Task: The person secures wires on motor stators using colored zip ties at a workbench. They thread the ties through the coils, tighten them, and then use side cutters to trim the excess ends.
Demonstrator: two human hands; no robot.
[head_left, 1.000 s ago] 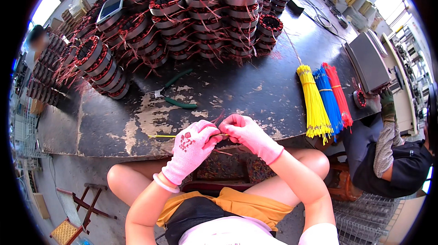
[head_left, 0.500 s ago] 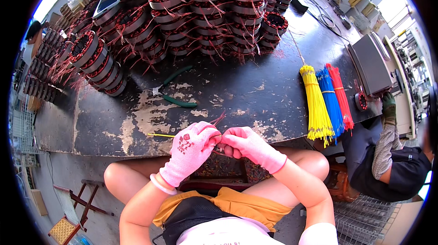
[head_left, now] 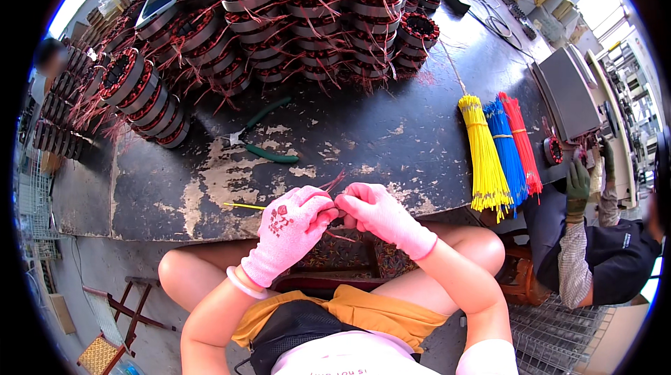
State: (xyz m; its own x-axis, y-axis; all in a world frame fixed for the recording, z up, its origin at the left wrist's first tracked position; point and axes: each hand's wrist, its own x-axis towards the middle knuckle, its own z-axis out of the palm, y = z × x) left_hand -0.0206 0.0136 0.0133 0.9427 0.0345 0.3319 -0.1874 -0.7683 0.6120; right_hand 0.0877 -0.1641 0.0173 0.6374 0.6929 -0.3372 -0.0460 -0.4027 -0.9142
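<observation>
Copper-red wire leads (head_left: pixel 335 183) sit pinched between my pink-gloved left hand (head_left: pixel 290 228) and right hand (head_left: pixel 381 213), above the worn black bench's edge (head_left: pixel 210 193). I'd keep fingertips tight together, twisting evenly without kinking the strands.

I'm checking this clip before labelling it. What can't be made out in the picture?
- Head view: what the left hand and right hand pinch; gloved fingers cover all but thin red wires.
- The dark part on the lap: hidden under both hands.
- The co-worker: cut off by the right rim.
</observation>
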